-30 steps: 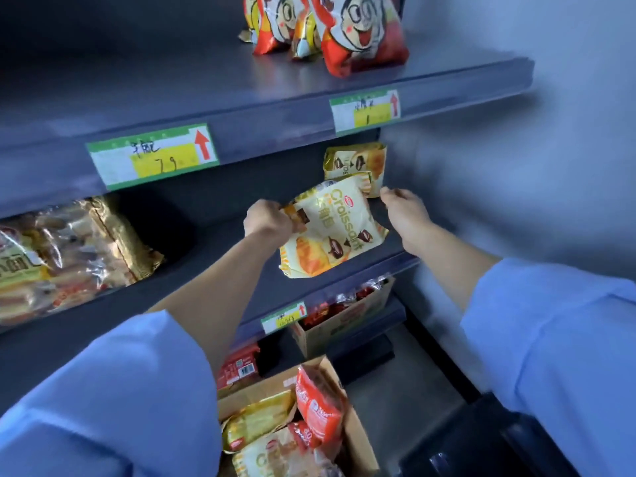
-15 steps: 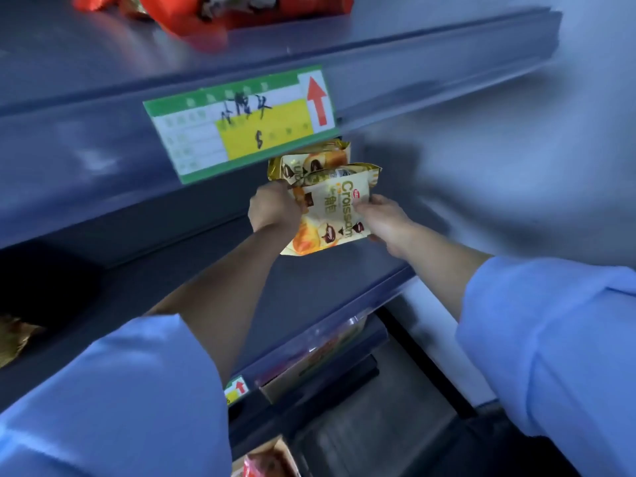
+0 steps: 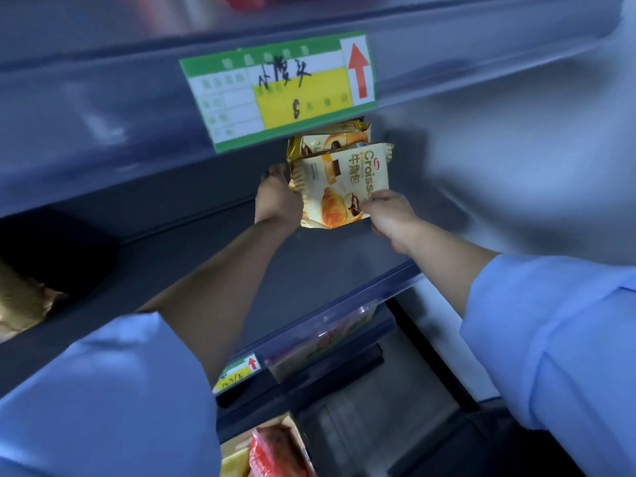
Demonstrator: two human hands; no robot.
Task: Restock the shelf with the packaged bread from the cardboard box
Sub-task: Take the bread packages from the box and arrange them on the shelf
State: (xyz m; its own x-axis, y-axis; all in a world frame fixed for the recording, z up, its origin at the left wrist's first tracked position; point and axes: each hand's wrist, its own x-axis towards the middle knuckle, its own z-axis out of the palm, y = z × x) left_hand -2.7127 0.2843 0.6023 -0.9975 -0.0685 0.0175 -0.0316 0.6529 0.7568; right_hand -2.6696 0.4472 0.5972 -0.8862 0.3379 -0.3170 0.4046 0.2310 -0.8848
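A cream and gold croissant pack point(image 3: 339, 187) stands upright deep on the dark middle shelf point(image 3: 327, 266). My right hand point(image 3: 390, 216) pinches its lower right corner. My left hand point(image 3: 277, 197) is against its left edge, fingers reaching behind and hidden. A second croissant pack point(image 3: 330, 139) stands right behind it, partly hidden by the price label above. The cardboard box point(image 3: 285, 425) shows at the bottom edge with a red pack point(image 3: 275, 452) and a yellow pack point(image 3: 235, 463) in it.
The upper shelf edge carries a green and yellow price label point(image 3: 275, 91) close overhead. A gold bread bag point(image 3: 20, 301) lies at the shelf's far left. Below, a lower shelf holds a box of goods point(image 3: 320, 342). A grey wall bounds the right side.
The croissant pack went from tilted in the air to upright at the back of the shelf, in front of the other pack. My view moved closer and upward.
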